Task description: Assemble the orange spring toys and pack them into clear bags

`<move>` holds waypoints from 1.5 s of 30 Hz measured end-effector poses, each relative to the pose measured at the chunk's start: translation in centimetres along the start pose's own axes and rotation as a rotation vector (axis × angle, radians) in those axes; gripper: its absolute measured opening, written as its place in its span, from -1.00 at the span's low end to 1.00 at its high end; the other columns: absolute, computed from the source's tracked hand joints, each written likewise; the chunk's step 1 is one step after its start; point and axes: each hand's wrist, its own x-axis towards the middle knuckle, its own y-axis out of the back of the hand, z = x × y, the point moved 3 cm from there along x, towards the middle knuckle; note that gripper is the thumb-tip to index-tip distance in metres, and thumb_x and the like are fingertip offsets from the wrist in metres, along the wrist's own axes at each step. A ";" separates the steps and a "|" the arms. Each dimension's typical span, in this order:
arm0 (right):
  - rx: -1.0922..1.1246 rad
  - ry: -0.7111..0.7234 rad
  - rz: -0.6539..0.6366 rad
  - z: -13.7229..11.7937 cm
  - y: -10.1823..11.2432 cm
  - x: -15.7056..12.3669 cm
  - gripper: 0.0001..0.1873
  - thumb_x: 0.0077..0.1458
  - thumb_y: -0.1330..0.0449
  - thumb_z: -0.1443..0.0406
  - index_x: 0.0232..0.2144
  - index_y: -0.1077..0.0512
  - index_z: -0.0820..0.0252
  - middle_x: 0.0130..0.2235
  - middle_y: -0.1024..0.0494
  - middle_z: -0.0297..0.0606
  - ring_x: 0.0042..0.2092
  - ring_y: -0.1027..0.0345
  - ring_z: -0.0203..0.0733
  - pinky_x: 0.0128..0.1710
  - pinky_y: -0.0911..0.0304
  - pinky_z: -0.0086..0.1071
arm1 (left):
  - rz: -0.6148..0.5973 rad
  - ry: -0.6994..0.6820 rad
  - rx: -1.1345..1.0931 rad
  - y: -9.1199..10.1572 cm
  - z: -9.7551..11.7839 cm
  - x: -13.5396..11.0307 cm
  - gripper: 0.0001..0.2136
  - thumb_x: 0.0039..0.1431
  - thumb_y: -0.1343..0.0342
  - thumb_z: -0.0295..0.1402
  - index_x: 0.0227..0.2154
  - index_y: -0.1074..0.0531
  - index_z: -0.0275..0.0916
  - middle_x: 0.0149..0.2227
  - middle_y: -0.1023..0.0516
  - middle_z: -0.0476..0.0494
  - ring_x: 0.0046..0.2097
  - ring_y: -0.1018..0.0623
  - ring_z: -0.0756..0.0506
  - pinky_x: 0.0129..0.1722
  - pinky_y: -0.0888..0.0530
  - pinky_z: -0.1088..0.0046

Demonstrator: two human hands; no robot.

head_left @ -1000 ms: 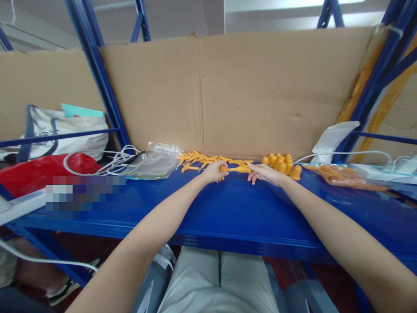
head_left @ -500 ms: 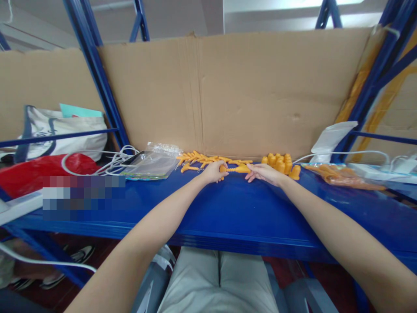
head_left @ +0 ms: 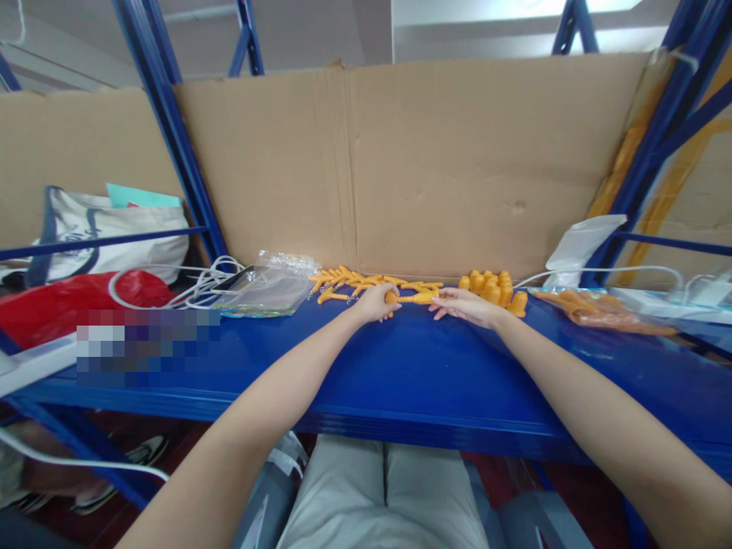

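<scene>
Above the far part of the blue shelf top (head_left: 400, 381), my two hands share a long orange plastic piece (head_left: 416, 298). Its left part has a rounded knob and a thin ridged shaft. My left hand (head_left: 374, 303) is closed round the knob end. The wider right end lies in the thumb and fingers of my right hand (head_left: 466, 306). Behind my left hand lie several orange branched pieces (head_left: 333, 295), some with small metal chains. Right of my right hand stand several orange bell-shaped caps (head_left: 490, 289).
A cardboard panel (head_left: 435, 168) walls off the back. Clear plastic bags (head_left: 271, 286) and white cables (head_left: 220, 267) lie left. A bag of orange parts (head_left: 600, 309) and a white power strip (head_left: 675, 297) lie right. Blue uprights (head_left: 171, 130) frame the shelf.
The wider end of the orange piece looks turned slightly and my right fingers have shifted a little to the left. My left hand stays in place.
</scene>
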 end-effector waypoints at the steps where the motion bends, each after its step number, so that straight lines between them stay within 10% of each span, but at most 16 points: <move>1: 0.048 -0.023 -0.060 0.1 -0.1 0.0 -0.90 0.05 -0.22 0.25 -0.36 -0.46 0.14 -0.34 -0.58 -0.23 -0.31 -0.51 -0.19 -0.21 -0.41 -0.28 | -0.001 0.000 -0.006 0.0 0.0 0.0 -0.81 0.09 -0.18 -0.49 -0.22 -0.36 -0.29 -0.64 -0.35 0.13 -0.66 -0.43 0.06 -0.66 -0.39 0.62; 22: 0.180 -0.107 -0.092 0.9 0.1 0.8 -0.75 0.01 -0.30 0.27 -0.22 -0.42 0.22 -0.30 -0.59 -0.17 -0.41 -0.47 -0.28 -0.43 -0.36 -0.45 | 0.023 -0.004 0.021 0.0 -0.2 -0.1 -0.78 0.12 -0.15 -0.47 -0.16 -0.34 -0.28 -0.60 -0.40 0.10 -0.67 -0.37 0.10 -0.68 -0.35 0.65; 32: 0.147 0.121 0.152 0.9 1.5 1.9 -0.56 -0.04 -0.31 0.16 -0.10 -0.37 0.15 -0.23 -0.56 -0.20 -0.35 -0.49 -0.20 -0.27 -0.43 -0.27 | 0.241 -0.207 0.076 0.9 -0.7 0.6 -0.42 0.13 -0.11 -0.39 0.20 -0.08 -0.23 -0.15 -0.52 -0.14 -0.27 -0.54 -0.02 -0.17 -0.48 0.42; 38: -0.229 0.249 0.425 0.6 2.7 1.9 -0.53 0.06 -0.19 0.19 0.04 -0.30 0.11 0.06 -0.42 -0.09 -0.12 -0.45 -0.01 -0.07 -0.35 -0.08 | 0.270 -0.099 0.357 1.5 -2.3 0.9 -0.51 0.11 -0.04 -0.51 0.14 -0.20 -0.25 0.15 -0.34 -0.31 0.19 -0.33 -0.21 0.16 -0.28 0.18; 45: -0.762 0.193 0.463 -0.2 2.2 0.6 -0.59 0.16 -0.04 0.29 0.08 -0.28 0.07 0.10 -0.40 -0.10 0.07 -0.29 0.12 -0.01 -0.23 -0.04 | 0.145 0.041 0.508 1.7 -3.9 0.8 -0.59 0.18 0.02 -0.43 0.10 -0.31 -0.12 0.24 -0.25 -0.24 0.26 -0.22 -0.29 0.19 -0.15 -0.11</move>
